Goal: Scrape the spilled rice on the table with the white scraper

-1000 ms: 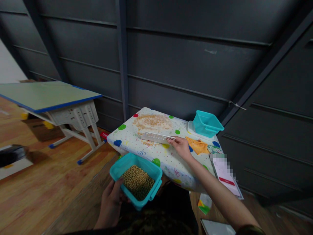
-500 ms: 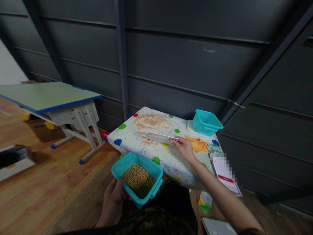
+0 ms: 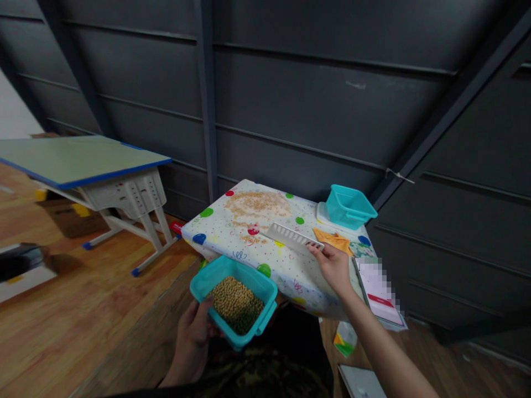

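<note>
My left hand (image 3: 191, 342) grips a teal plastic box (image 3: 206, 281) full of small tan beans (image 3: 236, 303), held just below the near edge of a small table with a spotted cloth (image 3: 215, 232). My right hand (image 3: 334, 264) is closed on one end of a white slotted plastic strip (image 3: 290, 236), lifted at a slant over the cloth. More beans lie spread in a patch (image 3: 257, 204) at the table's far side, with a few loose ones (image 3: 254, 240) nearer.
A second teal box (image 3: 349, 207) sits on a white lid at the table's back right. An orange cloth (image 3: 334, 241) and a clipboard with paper (image 3: 379, 296) lie on the right. A green-topped desk (image 3: 78, 163) stands to the left. Dark wall panels rise behind.
My right hand has pulled the white strip to the right and toward me, lifting it off the loose beans. The box in my left hand has barely moved.
</note>
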`<state>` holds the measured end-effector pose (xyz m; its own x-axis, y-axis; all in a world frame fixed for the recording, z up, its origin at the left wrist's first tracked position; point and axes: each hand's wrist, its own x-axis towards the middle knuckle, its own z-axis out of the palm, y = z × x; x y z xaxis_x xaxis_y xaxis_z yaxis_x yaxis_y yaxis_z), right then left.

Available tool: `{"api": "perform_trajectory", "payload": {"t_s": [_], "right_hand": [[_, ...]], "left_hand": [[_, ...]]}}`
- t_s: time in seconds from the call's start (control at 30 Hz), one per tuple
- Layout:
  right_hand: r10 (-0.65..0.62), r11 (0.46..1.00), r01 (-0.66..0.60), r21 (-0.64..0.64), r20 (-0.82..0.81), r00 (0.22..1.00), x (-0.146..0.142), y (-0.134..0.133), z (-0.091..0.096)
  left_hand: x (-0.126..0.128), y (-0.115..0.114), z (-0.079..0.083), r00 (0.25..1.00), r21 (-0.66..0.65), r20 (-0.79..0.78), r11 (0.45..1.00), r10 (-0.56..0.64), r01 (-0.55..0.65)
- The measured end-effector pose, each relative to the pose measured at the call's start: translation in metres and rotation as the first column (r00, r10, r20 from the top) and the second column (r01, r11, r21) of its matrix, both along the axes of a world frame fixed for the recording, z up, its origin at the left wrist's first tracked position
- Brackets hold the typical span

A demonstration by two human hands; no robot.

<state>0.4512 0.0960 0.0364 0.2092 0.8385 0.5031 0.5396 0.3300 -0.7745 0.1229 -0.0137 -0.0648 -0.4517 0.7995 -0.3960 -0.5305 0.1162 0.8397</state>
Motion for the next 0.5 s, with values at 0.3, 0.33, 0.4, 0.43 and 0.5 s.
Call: {"api": "perform_trajectory", "payload": {"t_s": [0.3,0.33,0.4,0.43,0.5], "right_hand": [[-0.004,0.999,0.004,-0.048,0.001,1.000,0.002,-0.009,-0.010],[0.006,0.998,-0.006,-0.055,-0.001,1.000,0.000,-0.008,-0.010],[0.023,0.997,-0.024,-0.068,-0.003,1.000,-0.004,-0.007,-0.010],[0.030,0.997,-0.030,-0.072,-0.006,1.000,-0.006,-0.007,-0.010],[0.038,0.996,-0.039,-0.075,-0.011,0.999,-0.011,-0.007,-0.012]], "left_hand": [[0.002,0.001,0.002,1.000,0.011,-0.007,1.000,0.003,-0.003],[0.003,0.000,0.003,1.000,0.015,-0.007,1.000,0.009,-0.009],[0.004,0.000,0.005,1.000,0.014,-0.004,1.000,0.010,-0.010],[0.004,0.000,0.006,1.000,0.013,-0.003,1.000,0.009,-0.009],[0.004,-0.001,0.008,1.000,0.019,-0.001,1.000,0.008,-0.008]]}}
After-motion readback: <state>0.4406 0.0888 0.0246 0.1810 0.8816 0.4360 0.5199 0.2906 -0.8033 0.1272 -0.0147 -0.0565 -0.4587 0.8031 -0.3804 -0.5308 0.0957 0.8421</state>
